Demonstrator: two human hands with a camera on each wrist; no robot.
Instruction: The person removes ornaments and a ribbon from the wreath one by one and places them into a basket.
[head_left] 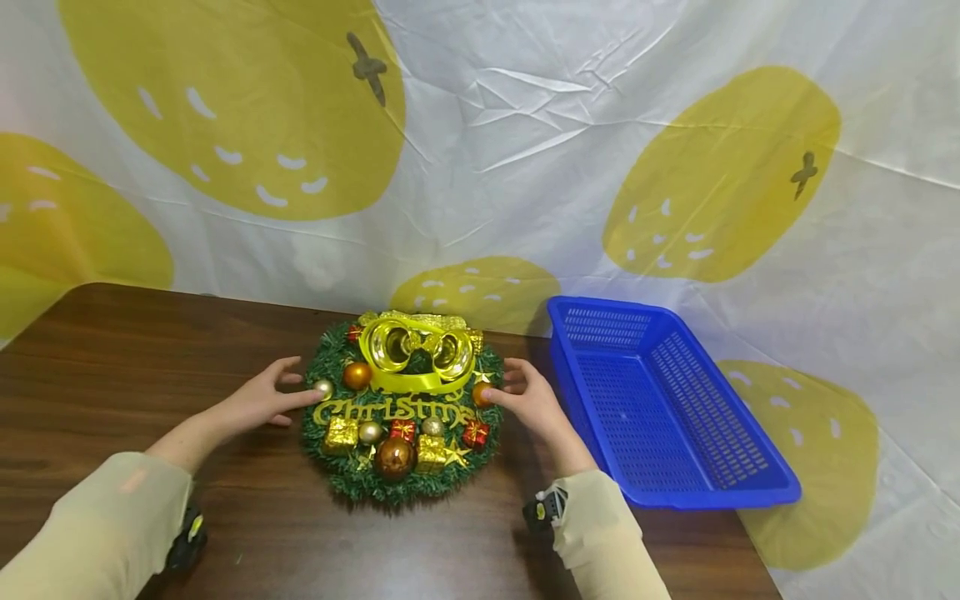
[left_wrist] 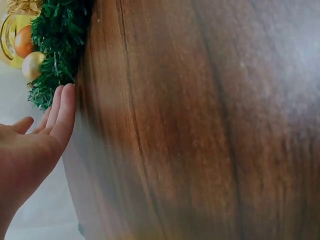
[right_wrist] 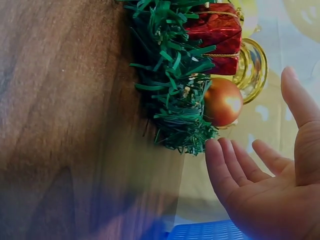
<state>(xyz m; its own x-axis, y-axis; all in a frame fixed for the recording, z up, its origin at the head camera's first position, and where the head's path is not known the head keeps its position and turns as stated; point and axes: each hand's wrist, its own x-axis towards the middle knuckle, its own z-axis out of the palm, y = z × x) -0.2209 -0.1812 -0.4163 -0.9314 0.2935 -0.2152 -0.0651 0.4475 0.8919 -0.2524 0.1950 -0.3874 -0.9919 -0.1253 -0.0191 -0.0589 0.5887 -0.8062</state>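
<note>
A green tinsel Christmas wreath (head_left: 405, 487) lies on the brown wooden table, with gold "Christmas" lettering (head_left: 393, 410) across its middle. Gold bells with a yellow ribbon (head_left: 420, 383) sit at its far side, and baubles and small red and gold gift boxes dot the rest. At the wreath's left edge is my left hand (head_left: 262, 397), fingers extended, the thumb by a pale gold bauble (left_wrist: 33, 66). On the opposite edge my right hand (head_left: 534, 403) has its fingers loosely spread, fingertips right at the tinsel near an orange bauble (right_wrist: 223, 102). Neither hand is curled round anything.
A blue plastic basket (head_left: 600, 425) with slotted walls stands to the right of the wreath, close beside the right forearm. Behind the table (head_left: 247, 517) hangs a white cloth (head_left: 510, 167) printed with large yellow fruit. Each wrist wears a small black device.
</note>
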